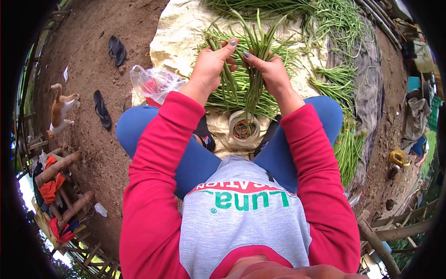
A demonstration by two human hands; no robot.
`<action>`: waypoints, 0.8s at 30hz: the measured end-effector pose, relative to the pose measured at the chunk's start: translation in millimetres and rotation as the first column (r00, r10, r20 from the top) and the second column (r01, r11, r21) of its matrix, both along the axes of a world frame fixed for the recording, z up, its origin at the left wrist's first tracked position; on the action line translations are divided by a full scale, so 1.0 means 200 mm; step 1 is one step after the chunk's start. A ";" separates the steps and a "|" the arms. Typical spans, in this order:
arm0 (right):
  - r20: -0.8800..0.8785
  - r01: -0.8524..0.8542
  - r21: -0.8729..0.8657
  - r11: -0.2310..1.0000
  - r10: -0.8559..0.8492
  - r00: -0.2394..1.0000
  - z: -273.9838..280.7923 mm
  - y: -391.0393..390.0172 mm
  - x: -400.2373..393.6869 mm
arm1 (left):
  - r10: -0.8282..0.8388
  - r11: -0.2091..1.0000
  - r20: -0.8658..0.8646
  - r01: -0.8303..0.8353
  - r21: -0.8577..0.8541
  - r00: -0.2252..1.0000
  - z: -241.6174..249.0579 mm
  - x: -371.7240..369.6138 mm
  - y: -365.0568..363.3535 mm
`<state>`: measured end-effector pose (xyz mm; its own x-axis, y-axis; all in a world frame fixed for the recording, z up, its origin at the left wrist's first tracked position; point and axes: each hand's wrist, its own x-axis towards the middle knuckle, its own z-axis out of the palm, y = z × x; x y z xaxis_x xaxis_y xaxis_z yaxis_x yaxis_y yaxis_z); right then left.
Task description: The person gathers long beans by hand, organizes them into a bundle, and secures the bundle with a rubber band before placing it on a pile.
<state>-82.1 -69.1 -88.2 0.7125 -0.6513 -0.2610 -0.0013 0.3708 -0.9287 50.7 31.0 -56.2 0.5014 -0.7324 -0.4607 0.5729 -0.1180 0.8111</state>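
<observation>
My left hand (207,69) is closed around a few long green beans (228,84), thumb on top. Close beside it, my right hand (277,78) grips a thicker bunch of long beans (253,90), whose ends fan out above the fingers and hang below them. Under both hands spreads a loose pile of long beans (219,99) on a pale sheet (174,35). Between my legs stands a clear plastic container (232,122) with coloured rubber bands (244,129) inside.
More beans (337,25) and bundles (349,151) lie along the right on a dark cloth (367,88). A plastic bag (158,83) sits by my left knee. Dark slippers (117,50) and an orange-white cat (59,111) are on the dirt at left.
</observation>
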 end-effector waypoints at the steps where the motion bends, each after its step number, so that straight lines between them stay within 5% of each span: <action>1: -0.001 0.002 -0.001 1.000 -0.002 1.000 0.00 0.00 0.00 | -0.002 1.000 -0.001 0.002 -0.001 1.000 0.00 0.00 0.00; 3: -0.052 0.101 0.102 0.990 -0.097 0.994 0.01 -0.02 -0.01 | -0.094 0.996 0.037 0.094 0.006 0.995 -0.03 0.00 0.01; 8: 0.079 0.033 0.260 0.965 -0.055 0.995 0.02 -0.02 -0.01 | -0.320 0.946 0.179 0.305 0.108 0.930 -0.08 -0.11 0.02; 12: 0.036 0.032 0.180 0.983 -0.039 0.999 0.03 0.00 0.00 | -0.131 0.991 0.312 0.125 0.039 0.941 -0.10 -0.09 0.00; 16: -0.105 -0.020 0.014 1.000 0.021 0.994 0.04 -0.03 -0.02 | 0.019 0.992 -0.071 -0.028 -0.119 0.997 -0.08 0.06 -0.02; 24: -0.107 -0.151 -0.078 0.985 0.143 0.984 0.02 0.02 -0.02 | -0.195 0.968 -0.238 0.147 -0.203 0.951 -0.03 0.16 -0.02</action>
